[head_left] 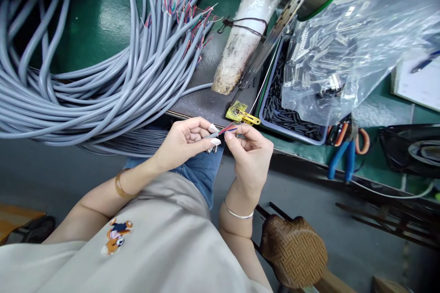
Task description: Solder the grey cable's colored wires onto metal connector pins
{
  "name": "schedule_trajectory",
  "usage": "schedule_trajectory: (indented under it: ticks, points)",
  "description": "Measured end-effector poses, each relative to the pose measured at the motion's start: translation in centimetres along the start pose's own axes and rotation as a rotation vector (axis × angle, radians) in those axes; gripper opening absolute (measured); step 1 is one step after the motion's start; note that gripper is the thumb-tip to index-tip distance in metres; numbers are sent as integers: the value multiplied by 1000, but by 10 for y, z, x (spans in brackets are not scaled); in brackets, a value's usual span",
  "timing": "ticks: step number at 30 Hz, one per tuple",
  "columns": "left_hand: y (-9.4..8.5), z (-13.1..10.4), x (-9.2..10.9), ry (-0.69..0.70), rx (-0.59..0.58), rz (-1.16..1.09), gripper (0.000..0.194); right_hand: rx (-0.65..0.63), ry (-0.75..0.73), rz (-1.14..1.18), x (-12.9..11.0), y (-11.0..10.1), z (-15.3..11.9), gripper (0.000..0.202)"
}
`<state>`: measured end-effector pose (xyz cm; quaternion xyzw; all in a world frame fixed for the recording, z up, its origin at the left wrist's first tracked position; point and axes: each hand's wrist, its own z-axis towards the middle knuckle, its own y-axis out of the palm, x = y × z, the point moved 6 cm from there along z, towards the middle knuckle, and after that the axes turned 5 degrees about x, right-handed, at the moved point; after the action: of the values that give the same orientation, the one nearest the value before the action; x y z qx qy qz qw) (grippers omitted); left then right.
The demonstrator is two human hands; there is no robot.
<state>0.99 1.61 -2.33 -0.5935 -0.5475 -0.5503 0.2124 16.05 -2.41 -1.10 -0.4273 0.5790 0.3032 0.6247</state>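
Note:
My left hand pinches the end of a grey cable between thumb and fingers, over my lap at the table's front edge. Thin red and blue wires fan out of the cable end toward the right. My right hand has its thumb and forefinger closed on these wires. Small metal parts show just under my left fingertips, partly hidden. Just above my right hand, a yellow clip-like tool lies beside a yellow sponge.
Grey cables with stripped ends cover the left. Centre back lies a wrapped roll. Rightward are a tray of black tubes, a plastic bag of metal parts, and blue-handled cutters. A stool stands below right.

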Motion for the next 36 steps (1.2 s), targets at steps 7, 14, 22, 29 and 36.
schedule_trajectory:
  ticks: [7,14,22,29,36]
  points:
    - [-11,-3,2,272,188,259,23,78,-282,-253,-20,3,-13,10]
    - [23,-25,16,913,237,885,23,453,-498,-91,-35,-35,-18,17]
    - [50,-35,-23,409,-608,608,28,596,-567,62,-51,-87,-12,31]
    - [-38,-17,-1,-204,-74,-156,41,575,-489,-56,-55,-55,-35,17]
    - [-28,-17,1,-148,-91,-175,41,71,-183,-103,-24,3,-20,9]
